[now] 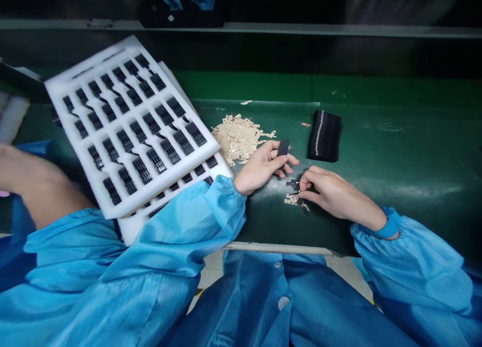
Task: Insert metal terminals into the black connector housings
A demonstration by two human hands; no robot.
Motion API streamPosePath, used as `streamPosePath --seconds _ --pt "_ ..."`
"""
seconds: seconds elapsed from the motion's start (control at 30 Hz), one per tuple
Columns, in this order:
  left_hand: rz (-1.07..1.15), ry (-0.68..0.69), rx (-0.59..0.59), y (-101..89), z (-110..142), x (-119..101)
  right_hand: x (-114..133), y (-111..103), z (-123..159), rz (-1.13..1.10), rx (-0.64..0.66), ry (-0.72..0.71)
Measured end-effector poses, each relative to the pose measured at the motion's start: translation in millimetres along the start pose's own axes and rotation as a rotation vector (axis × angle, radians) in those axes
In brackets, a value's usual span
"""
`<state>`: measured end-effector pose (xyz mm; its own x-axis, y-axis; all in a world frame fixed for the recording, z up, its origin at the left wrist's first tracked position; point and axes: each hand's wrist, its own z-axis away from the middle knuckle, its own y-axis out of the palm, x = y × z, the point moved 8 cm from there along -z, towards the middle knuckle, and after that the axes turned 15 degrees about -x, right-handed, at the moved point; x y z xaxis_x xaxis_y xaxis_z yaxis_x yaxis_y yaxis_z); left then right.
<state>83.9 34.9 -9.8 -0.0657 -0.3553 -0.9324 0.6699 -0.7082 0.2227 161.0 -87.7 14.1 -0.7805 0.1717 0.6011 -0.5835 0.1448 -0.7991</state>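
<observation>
Between the thumb and fingers of my left hand (263,164) is a small flat black rectangular piece (283,147), held upright. My right hand (326,190) has thumb and forefinger pinched together low over the mat, right beside a few small black pieces (291,184) and some cream-coloured cut tabs (291,200). What lies inside that pinch is too small to make out. Behind my left hand spreads a heap of cream-coloured tabs (239,136). A tight row of black flat pieces (326,136) with a pale stripe stands beyond my right hand.
Two stacked white foam trays (109,174) with black parts in their slots lie at the left. The green mat (406,171) covers the bench up to its front edge (278,247). Another person's forearm (41,184) reaches in at far left. A dark box (181,18) sits at the back.
</observation>
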Motion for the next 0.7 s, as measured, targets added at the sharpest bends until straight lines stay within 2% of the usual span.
streamPosePath --seconds 0.27,0.37,0.57,0.7 --pt "0.009 -0.024 -0.031 -2.5 0 3 -11 -5 -4 -0.188 0.009 0.067" --pt "0.000 -0.034 -0.049 -3.1 0 3 -18 -10 -6 -0.226 -0.070 0.079" --pt "-0.010 -0.011 -0.107 -6.4 0 3 -28 -15 -7 -0.560 -0.237 0.334" --pt "-0.091 -0.008 -0.089 -6.1 1 5 -17 -13 -13 -0.727 -0.325 0.292"
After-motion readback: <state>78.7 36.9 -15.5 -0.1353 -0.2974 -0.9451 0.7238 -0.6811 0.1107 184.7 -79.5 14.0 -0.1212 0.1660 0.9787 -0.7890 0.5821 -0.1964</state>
